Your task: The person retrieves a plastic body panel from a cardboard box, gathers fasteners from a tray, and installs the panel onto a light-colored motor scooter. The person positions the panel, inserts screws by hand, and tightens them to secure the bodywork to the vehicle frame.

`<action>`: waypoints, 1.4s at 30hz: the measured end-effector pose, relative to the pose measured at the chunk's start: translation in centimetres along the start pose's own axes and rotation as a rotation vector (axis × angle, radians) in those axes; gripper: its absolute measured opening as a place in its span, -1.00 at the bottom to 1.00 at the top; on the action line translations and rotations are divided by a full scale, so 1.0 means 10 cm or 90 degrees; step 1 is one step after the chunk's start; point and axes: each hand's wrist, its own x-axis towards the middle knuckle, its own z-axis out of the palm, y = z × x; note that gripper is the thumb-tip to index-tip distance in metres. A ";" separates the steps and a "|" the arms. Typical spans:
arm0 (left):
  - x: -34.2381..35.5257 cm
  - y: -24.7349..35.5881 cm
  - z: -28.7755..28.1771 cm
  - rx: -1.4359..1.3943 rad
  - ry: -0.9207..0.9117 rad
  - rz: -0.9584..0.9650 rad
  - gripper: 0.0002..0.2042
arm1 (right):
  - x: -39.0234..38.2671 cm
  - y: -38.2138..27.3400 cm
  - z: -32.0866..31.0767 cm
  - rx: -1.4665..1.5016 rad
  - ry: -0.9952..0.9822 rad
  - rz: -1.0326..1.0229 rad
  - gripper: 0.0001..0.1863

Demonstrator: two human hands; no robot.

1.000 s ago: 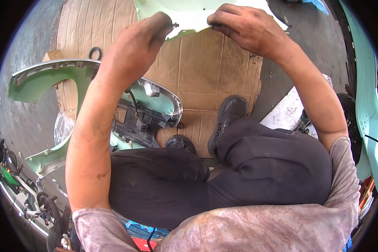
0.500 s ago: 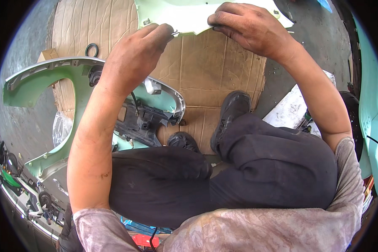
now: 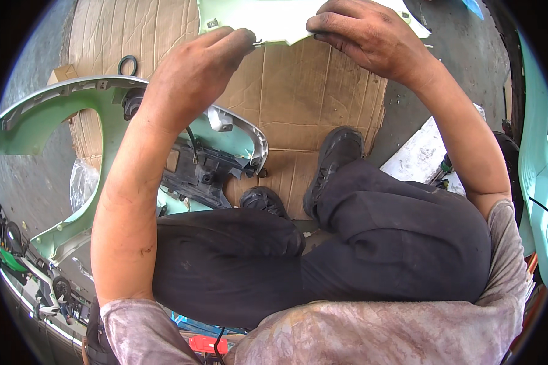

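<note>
A pale green plastic body panel (image 3: 268, 19), cut off by the top edge of the view, is held up between my hands over the cardboard. At its near left edge, my left hand (image 3: 195, 76) is closed, thumb and fingers pinching the rim. A thin dark clip-like bit (image 3: 259, 43) pokes out beside those fingertips. Farther right, my right hand (image 3: 374, 39) grips the same near edge with bent fingers. Small metal clips sit at the panel's left and right corners. What lies under the fingers is hidden.
Flattened cardboard (image 3: 280, 91) covers the floor ahead. Left of my legs lies a large curved green fairing (image 3: 94, 182) with a black plastic part (image 3: 204, 173). A black ring (image 3: 128, 65) rests beyond it. A white board (image 3: 420, 149) is at right, near another green panel (image 3: 539, 164).
The view has shifted a little, so the fairing and cardboard appear slightly higher and farther left. Both hands keep their hold on the panel, with little visible movement.
</note>
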 end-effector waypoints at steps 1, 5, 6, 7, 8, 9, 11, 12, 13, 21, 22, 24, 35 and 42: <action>0.00 -0.01 0.00 0.007 0.008 0.011 -0.82 | 0.00 0.00 0.00 0.006 0.003 -0.002 -0.85; 0.03 0.04 0.03 -0.017 0.020 0.008 -0.81 | 0.04 -0.02 0.04 0.022 0.019 -0.027 -0.85; 0.03 0.07 0.05 -0.017 0.027 0.013 -0.81 | 0.06 -0.03 0.05 0.025 0.024 -0.038 -0.85; 0.03 0.07 0.06 -0.018 0.033 0.018 -0.80 | 0.09 -0.04 0.08 0.020 0.017 -0.050 -0.85; 0.03 0.04 0.09 -0.027 0.048 0.026 -0.81 | 0.12 -0.05 0.10 0.015 0.008 -0.060 -0.85; 0.02 -0.01 0.13 -0.036 0.062 0.033 -0.81 | 0.15 -0.06 0.12 0.009 -0.001 -0.071 -0.85; 0.00 -0.04 0.17 -0.045 0.079 0.039 -0.81 | 0.18 -0.06 0.15 0.012 -0.001 -0.087 -0.86; -0.01 -0.04 0.18 -0.045 0.081 0.038 -0.82 | 0.18 -0.05 0.16 0.013 -0.002 -0.094 -0.86; -0.02 -0.04 0.19 -0.045 0.082 0.036 -0.82 | 0.18 -0.05 0.16 0.010 -0.004 -0.092 -0.86; 0.00 -0.09 0.24 -0.060 0.085 0.064 -0.82 | 0.20 0.00 0.19 0.034 -0.001 -0.121 -0.86; 0.00 -0.10 0.24 -0.055 0.080 0.063 -0.82 | 0.20 0.02 0.20 0.031 0.002 -0.126 -0.87; -0.03 -0.10 0.23 -0.047 0.075 0.069 -0.82 | 0.22 0.02 0.23 0.030 0.011 -0.139 -0.87; -0.02 -0.07 0.18 -0.031 0.029 0.052 -0.81 | 0.22 0.01 0.22 0.011 0.007 -0.149 -0.89; -0.01 -0.02 0.12 -0.015 -0.014 0.052 -0.84 | 0.22 0.01 0.23 0.020 -0.008 -0.153 -0.89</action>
